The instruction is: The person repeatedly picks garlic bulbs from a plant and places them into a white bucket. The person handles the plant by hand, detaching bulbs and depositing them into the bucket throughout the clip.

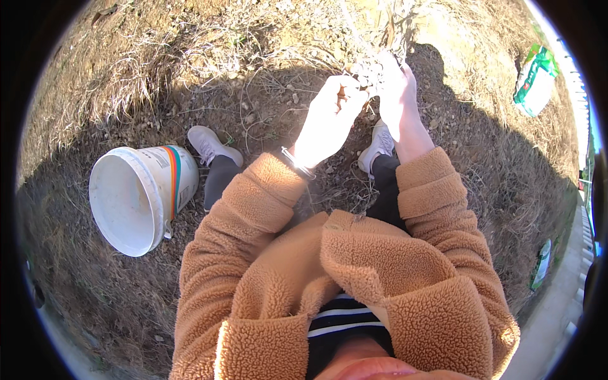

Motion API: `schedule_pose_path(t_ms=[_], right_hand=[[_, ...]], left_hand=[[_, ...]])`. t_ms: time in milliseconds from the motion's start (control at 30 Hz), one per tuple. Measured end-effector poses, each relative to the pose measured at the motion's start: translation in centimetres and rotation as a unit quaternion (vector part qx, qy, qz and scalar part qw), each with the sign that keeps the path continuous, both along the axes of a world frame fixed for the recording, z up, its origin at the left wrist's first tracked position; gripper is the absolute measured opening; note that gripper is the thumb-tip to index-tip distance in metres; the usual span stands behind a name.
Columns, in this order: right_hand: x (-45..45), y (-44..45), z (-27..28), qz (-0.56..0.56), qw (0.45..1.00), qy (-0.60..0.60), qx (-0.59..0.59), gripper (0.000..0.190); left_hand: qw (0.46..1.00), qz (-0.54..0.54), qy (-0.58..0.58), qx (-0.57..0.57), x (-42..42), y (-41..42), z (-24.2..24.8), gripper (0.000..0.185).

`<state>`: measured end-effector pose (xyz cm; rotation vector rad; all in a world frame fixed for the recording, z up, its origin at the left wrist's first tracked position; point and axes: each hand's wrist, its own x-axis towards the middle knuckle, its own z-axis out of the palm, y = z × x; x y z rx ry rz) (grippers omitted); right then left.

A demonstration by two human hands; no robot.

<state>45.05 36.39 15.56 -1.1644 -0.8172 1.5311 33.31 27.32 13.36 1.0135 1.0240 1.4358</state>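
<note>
My left hand (332, 116), with a bracelet at its wrist, is raised before me, its fingers curled at a clump of small pale pods or clods (368, 73). On the other side of that clump is my right hand (399, 90), its fingers closed around dry plant stems (392, 28) that reach up to the top of the view. Strong sunlight washes out both hands and the clump, so what exactly the left fingertips pinch is hard to see. Both hands are held above dry, stony soil.
A white plastic bucket (126, 202) lies on its side at the left, its mouth towards me. My shoes (213, 145) stand on the soil. A green and white bag (536, 83) lies at the upper right, another packet (541, 263) lower down, near a paved strip (555, 304).
</note>
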Motion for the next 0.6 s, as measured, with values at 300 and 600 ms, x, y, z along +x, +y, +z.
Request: schedule_pose_path(t_ms=[300, 600], right_hand=[[-1.3, -0.8, -0.6, 0.075, 0.996, 0.049, -0.021, 0.074], [0.4, -1.3, -0.7, 0.13, 0.975, -0.14, 0.115, 0.032]], left_hand=[[0.915, 0.13, 0.364, 0.112, -0.5, 0.9, -0.8, 0.021], [0.961, -0.143, -0.22, -0.086, -3.1, 1.5, 1.1, 0.016]])
